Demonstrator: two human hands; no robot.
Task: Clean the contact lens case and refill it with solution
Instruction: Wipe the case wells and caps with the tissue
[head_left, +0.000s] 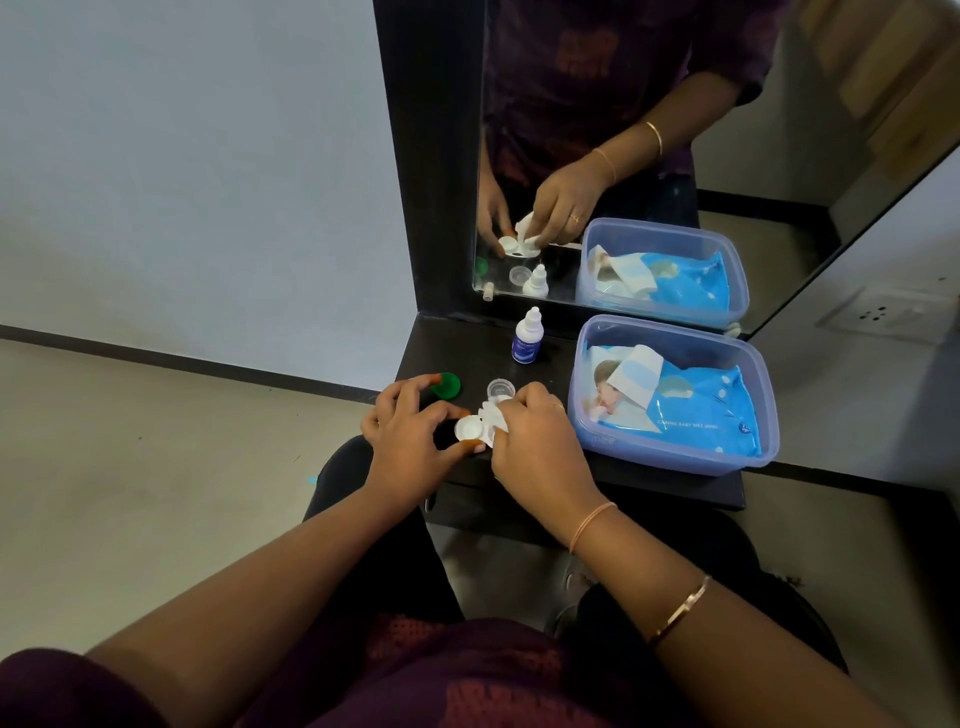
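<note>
Here the left hand (410, 431) pinches the white contact lens case (469, 428) between thumb and fingertips, holding it just above the near edge of the black shelf (571, 478). One round well of the case faces up, open and uncapped. The right hand (535, 436) has its fingers curled round a crumpled white wipe (493, 413), which it presses against the case's other end; that well is hidden under the wipe and fingers.

Just behind the left hand's fingers a green cap (448, 387) lies flat on the shelf. Beside it, just behind the right hand's knuckles, sits a clear cap (501, 387). Further back, near the mirror (571, 104), a small solution bottle (527, 340) stands upright with its white nozzle uncovered.

To the right of the hands a translucent plastic tub (675, 457) rests on the shelf, holding a blue pack of wet wipes (701, 410) with its flap peeled open. The mirror repeats the hands, bottle and tub.
</note>
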